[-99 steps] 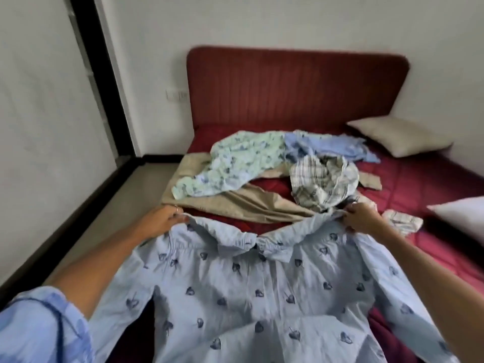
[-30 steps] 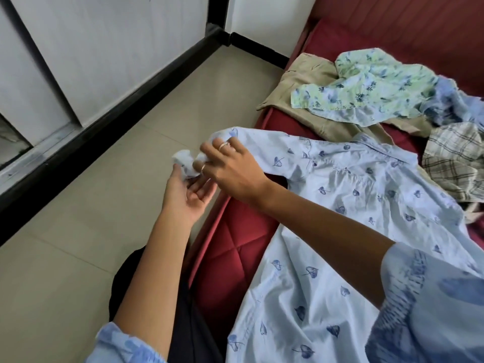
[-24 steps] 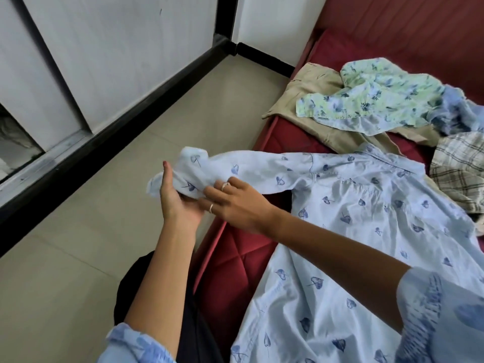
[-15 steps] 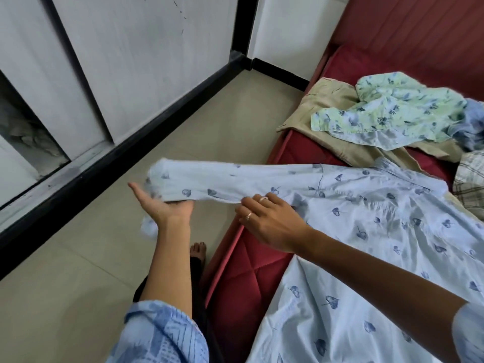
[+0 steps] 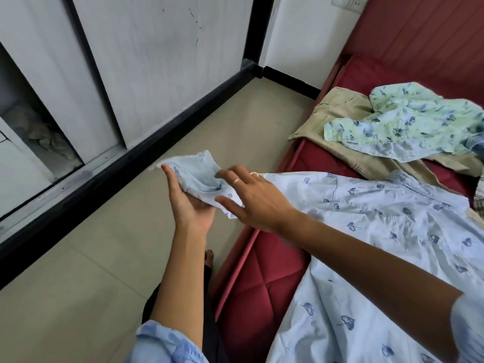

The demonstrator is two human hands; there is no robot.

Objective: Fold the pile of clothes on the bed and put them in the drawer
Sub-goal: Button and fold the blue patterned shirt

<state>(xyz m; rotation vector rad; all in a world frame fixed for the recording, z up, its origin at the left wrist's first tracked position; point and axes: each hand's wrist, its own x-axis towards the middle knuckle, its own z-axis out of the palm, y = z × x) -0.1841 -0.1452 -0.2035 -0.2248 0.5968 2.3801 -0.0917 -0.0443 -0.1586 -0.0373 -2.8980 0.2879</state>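
A light blue shirt with dark leaf prints (image 5: pixel 379 231) lies spread on the red bed (image 5: pixel 262 289). Its left sleeve (image 5: pixel 199 169) reaches out past the bed's edge, above the floor. My left hand (image 5: pixel 188 205) is palm up under the cuff, fingers straight, carrying the sleeve end. My right hand (image 5: pixel 259 200) lies on top of the sleeve by the cuff with fingers spread. Further back on the bed lie a green floral garment (image 5: pixel 408 121) and beige trousers (image 5: pixel 337 111).
White sliding wardrobe doors (image 5: pixel 157 61) with a black base rail stand along the left, with a gap (image 5: pixel 39 132) showing something bundled inside. Beige tiled floor (image 5: pixel 78 284) runs between wardrobe and bed. A red headboard (image 5: pixel 419 40) is at the top right.
Earlier both hands held the shirt by its shoulders. Since then I turned left and drew the sleeve out straight; now my right hand has slid along it to the cuff over my left palm.
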